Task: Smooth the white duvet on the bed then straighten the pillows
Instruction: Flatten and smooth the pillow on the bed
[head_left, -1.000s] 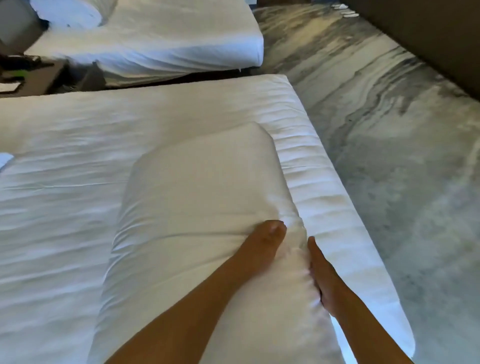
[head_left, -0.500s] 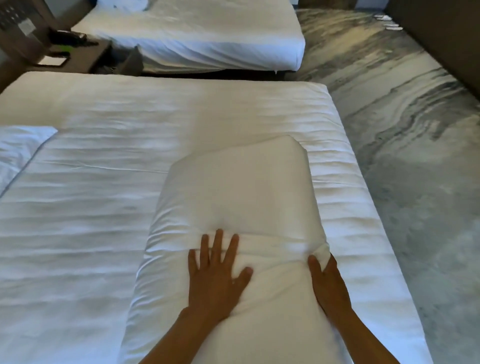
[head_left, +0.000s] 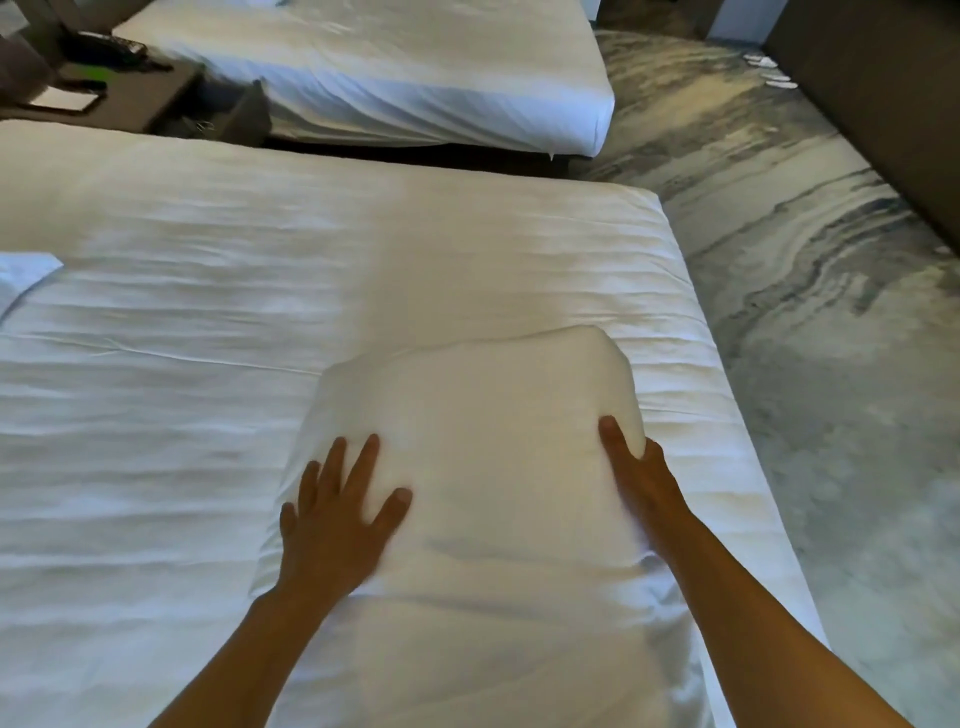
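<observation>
A white pillow (head_left: 483, 415) lies lengthwise on the white duvet (head_left: 208, 312) near the bed's right side. My left hand (head_left: 337, 509) rests flat on the pillow's left edge, fingers spread. Along the pillow's right edge lies my right hand (head_left: 639, 467): its thumb is on top, and the fingers are hidden beside or under the pillow. The duvet shows fine creases across its width. A corner of another white pillow (head_left: 23, 275) pokes in at the far left.
A second bed (head_left: 415, 67) with white bedding stands beyond a narrow gap. A dark nightstand (head_left: 104, 98) with a phone and notepad sits at the upper left. Patterned grey carpet (head_left: 810, 312) runs along the right, with a dark wall panel (head_left: 883, 104) beyond it.
Both hands have slid forward along the pillow toward its far end. One second ago the left hand was pressing into the pillow's middle; now it lies flat at the left edge.
</observation>
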